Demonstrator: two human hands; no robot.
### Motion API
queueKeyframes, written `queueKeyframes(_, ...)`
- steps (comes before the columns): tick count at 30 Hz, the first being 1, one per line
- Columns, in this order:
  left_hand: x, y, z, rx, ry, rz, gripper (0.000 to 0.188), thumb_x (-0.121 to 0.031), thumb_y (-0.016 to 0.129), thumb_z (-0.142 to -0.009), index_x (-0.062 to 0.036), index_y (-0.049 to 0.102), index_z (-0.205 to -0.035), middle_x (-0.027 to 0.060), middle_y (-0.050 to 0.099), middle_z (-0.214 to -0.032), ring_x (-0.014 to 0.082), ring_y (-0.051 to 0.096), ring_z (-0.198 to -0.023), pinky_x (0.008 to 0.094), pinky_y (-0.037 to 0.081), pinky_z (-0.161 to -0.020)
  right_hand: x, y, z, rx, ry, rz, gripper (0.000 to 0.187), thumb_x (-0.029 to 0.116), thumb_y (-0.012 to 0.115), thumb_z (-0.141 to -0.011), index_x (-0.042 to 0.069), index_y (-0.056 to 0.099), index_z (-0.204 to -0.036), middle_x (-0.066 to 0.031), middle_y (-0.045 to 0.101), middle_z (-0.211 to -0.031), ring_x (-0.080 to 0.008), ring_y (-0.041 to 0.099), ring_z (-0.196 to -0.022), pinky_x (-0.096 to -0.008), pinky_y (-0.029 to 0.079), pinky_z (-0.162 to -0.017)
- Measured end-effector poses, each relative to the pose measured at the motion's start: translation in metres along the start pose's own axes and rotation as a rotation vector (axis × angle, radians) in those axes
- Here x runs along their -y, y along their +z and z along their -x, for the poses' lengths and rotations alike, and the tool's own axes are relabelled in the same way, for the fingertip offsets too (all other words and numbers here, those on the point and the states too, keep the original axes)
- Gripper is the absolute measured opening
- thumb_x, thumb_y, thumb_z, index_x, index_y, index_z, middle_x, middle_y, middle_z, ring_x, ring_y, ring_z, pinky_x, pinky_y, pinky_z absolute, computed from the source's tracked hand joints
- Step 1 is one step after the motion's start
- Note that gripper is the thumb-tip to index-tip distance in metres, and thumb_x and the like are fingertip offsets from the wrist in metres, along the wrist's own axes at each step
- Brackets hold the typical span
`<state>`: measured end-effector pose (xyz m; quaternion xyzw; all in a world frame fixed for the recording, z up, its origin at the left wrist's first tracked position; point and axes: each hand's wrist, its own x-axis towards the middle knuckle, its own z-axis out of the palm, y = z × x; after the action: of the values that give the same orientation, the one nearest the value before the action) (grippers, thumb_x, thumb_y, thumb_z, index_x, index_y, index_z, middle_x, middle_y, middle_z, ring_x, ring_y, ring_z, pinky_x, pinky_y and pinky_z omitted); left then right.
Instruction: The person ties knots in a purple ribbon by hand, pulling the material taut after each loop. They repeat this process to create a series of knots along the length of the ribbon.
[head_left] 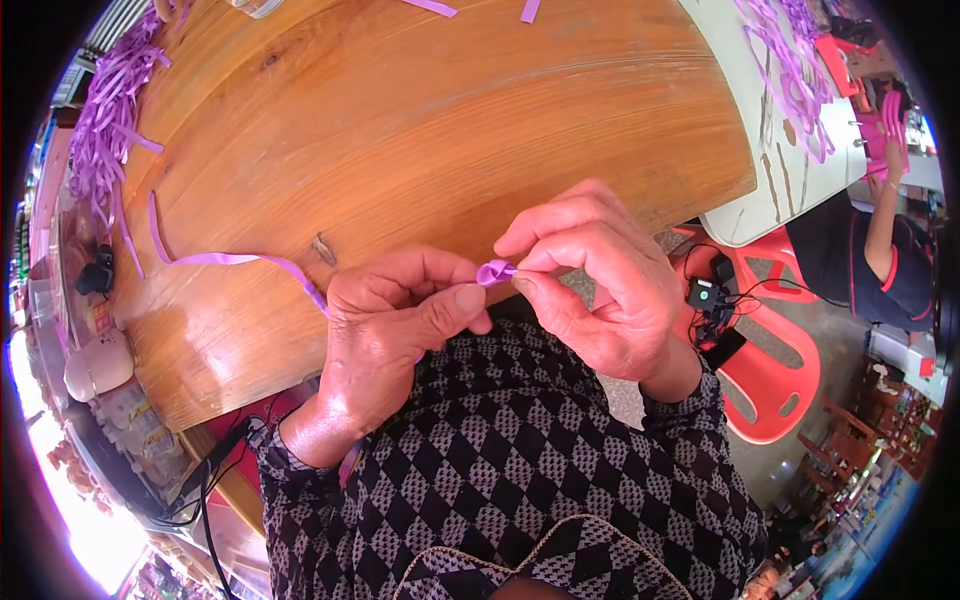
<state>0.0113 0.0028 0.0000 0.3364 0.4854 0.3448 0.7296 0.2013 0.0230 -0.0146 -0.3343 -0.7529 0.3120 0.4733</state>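
Both hands [500, 310] pinching purple ribbon [494, 271]

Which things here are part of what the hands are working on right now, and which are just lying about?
In hand: left hand, right hand, purple ribbon pinched into a small fold between both.
Lying about: heap of purple strips, red plastic chair, white table, black device.

The wooden table [430, 110] has a big bare middle where a hand can move. A pile of purple strips [105, 110] blocks its left edge. 1 purple ribbon [230, 259] lies near the front edge.
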Motion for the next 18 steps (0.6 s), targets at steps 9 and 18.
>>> queueKeyframes(9,0.002,0.007,0.002,-0.063,0.045,-0.006,0.014,-0.006,0.067,-0.080,0.0020,0.065,-0.092,0.0028,0.065,-0.082,0.0048,0.055,-0.072,0.0180,0.046,-0.064,0.000,0.000,0.002,0.004,-0.032,-0.009,0.018,-0.010,0.065,-0.066,-0.001,0.057,-0.080,-0.0123,0.062,-0.087,-0.0223,0.054,-0.072,-0.0301,0.043,-0.061)
queueKeyframes(18,0.004,0.004,0.004,0.031,0.308,-0.192,0.011,-0.004,0.067,-0.079,0.0013,0.066,-0.089,0.0041,0.060,-0.077,0.0090,0.055,-0.073,0.0196,0.044,-0.066,0.005,-0.002,0.002,0.029,-0.041,-0.078,0.018,-0.008,0.066,-0.068,-0.001,0.057,-0.081,-0.0139,0.062,-0.087,-0.0224,0.054,-0.071,-0.0303,0.043,-0.061)
